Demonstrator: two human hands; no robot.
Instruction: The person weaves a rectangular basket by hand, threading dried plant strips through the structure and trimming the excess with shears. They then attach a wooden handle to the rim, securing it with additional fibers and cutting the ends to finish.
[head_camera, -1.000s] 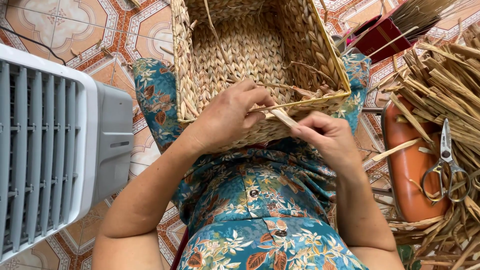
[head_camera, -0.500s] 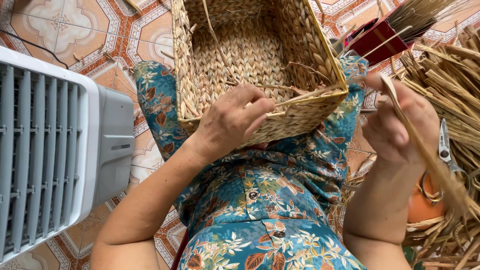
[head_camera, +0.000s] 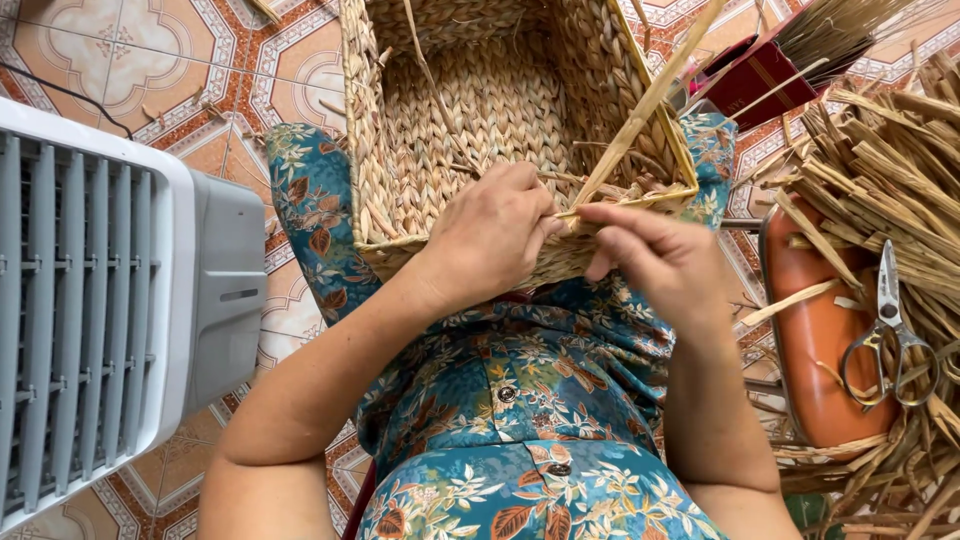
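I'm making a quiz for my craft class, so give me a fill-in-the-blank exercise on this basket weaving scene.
1. The rectangular woven straw basket rests on the person's ____.
2. Metal ____ lie on the orange oval tray at the right.
3. Both the left hand and the right hand work at the basket's near ____.

Missing words: lap; scissors; rim

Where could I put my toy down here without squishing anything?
Bare tiled floor shows at top left, between the white fan unit and the woven basket. The right side is crowded: dried straw, scissors and an orange tray. Both hands, left hand and right hand, fill the basket's near rim.
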